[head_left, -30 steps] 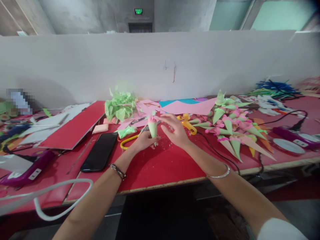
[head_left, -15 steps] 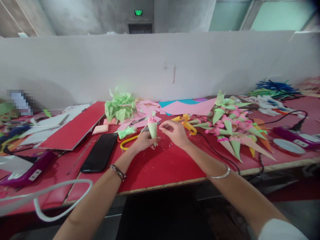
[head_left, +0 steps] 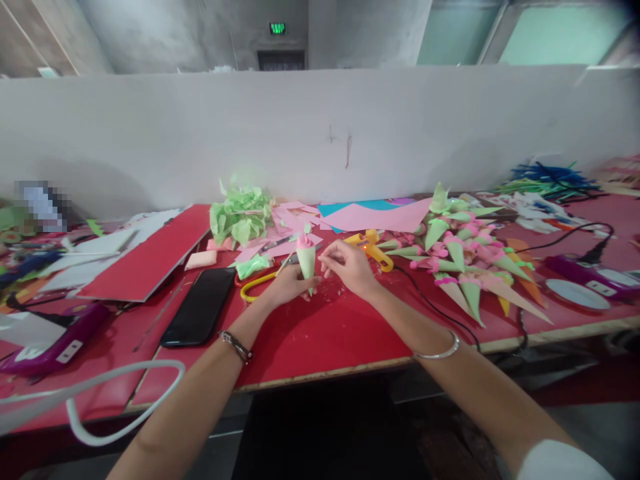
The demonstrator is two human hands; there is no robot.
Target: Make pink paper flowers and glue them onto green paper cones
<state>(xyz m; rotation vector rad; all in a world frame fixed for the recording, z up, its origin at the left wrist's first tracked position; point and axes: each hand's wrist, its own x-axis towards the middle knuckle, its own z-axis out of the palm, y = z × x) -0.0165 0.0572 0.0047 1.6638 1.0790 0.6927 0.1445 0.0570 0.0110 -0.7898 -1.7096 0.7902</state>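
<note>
My left hand point(head_left: 290, 283) is closed around a pale green paper cone point(head_left: 307, 261) with pink crumpled paper at its top, held upright with the point down. Just to the right, my right hand point(head_left: 347, 265) has its thumb and fingertips pressed together beside the cone; whatever lies in the pinch, if anything, is too small to make out. A yellow glue gun point(head_left: 375, 250) lies behind my right hand. Under and beside my left hand shows the yellow handle of a pair of scissors point(head_left: 255, 288).
A pile of finished-looking paper cones point(head_left: 457, 253) lies on the right. A black phone point(head_left: 199, 307), crumpled green tissue paper point(head_left: 243, 213) and a red board point(head_left: 150, 253) are on the left. Pink paper sheets point(head_left: 375, 217) lie at the back, before a white partition point(head_left: 200, 133).
My right hand has shifted very slightly, its pinched fingers lower and more curled beside the cone. The cone in my left hand has moved a little to the right.
</note>
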